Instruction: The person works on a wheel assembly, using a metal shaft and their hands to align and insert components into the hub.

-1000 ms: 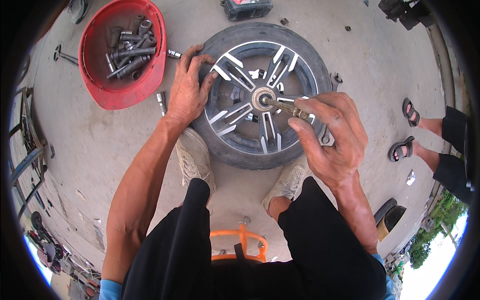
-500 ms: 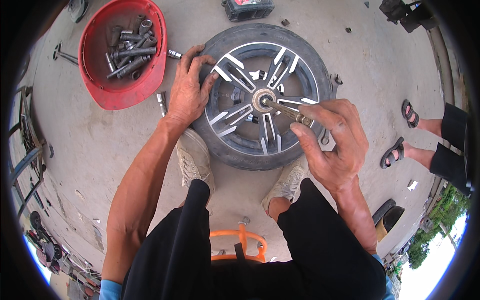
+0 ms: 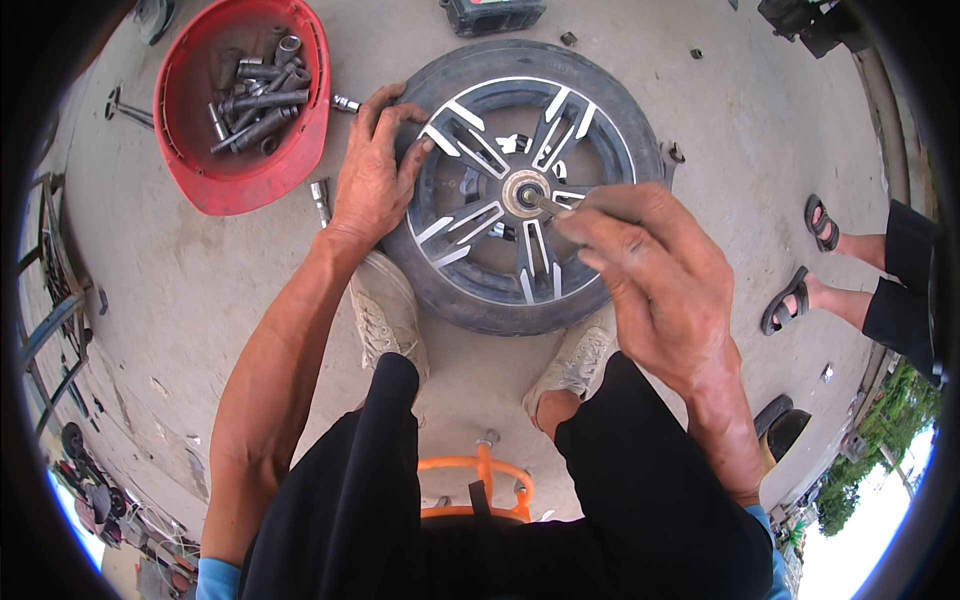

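Note:
A motorcycle-style wheel with a black tyre and black-and-silver spokes lies flat on the floor before me. On the left side of its tyre rests my left hand, fingers spread, thumb reaching toward the rim. My right hand is closed around a thin brass-coloured metal rod, to the right of the hub. The rod slants down to the left, its tip at the hole of the hub bearing. My fingers hide most of the rod.
A red hard hat full of sockets sits upturned at far left. Two loose sockets lie beside my left hand; a black case stands beyond the wheel. My shoes flank its near edge. Another person's sandalled feet are at right.
My right hand has moved left and closed further over the rod, covering its knobbed outer end, which showed before. My left hand stays on the tyre.

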{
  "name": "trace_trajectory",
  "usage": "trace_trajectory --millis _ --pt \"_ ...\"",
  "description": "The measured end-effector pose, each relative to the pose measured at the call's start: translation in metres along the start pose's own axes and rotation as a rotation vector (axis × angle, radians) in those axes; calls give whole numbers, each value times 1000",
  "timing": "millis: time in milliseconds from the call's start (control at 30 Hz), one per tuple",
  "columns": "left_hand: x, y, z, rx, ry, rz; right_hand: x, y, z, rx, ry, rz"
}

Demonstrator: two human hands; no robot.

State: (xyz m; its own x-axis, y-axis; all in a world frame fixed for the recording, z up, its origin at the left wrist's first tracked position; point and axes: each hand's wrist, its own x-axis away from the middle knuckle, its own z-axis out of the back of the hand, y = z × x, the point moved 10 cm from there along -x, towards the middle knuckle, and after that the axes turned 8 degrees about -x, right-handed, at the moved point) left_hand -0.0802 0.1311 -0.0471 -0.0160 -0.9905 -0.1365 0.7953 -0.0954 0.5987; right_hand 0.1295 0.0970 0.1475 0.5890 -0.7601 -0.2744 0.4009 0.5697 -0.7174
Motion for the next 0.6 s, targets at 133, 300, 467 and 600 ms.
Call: trace_trajectory --millis 133,300,467,600 --pt "-2 2 0 -12 -3 -14 2 5 5 87 0 1" --pt "-1 2 -1 -10 0 -14 4 -1 3 82 54 -15" --pt "-1 -1 -1 4 3 -3 14 12 10 131 83 -78" --pt "-2 1 -1 2 -9 -1 17 14 10 89 121 -107"
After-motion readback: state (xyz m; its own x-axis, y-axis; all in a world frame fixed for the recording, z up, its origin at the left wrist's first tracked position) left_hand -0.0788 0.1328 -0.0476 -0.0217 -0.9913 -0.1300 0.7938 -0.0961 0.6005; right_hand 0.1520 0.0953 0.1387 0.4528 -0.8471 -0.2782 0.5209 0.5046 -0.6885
